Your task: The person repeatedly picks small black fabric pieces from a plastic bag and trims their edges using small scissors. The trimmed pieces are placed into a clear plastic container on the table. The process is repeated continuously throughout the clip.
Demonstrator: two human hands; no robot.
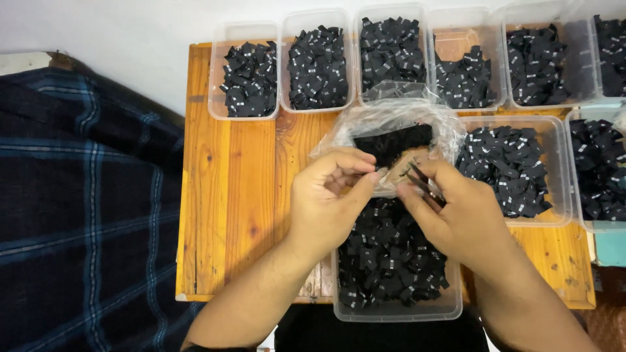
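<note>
A low wooden bench (225, 215) of orange-stained planks, knotted and worn at its near edge, stands against a plain white wall (130, 32). Left of it lies a dark blue plaid cloth (78, 208). The light is even and soft.

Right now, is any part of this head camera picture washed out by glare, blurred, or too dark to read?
Head view: even, soft light with no hard shadows; mild glare whitens the crinkled clear plastic bag above both hands; the left hand and right hand are sharp; the small black fabric labels in the clear plastic tub merge into one dark mass; the table edges bow slightly from lens distortion.
</note>
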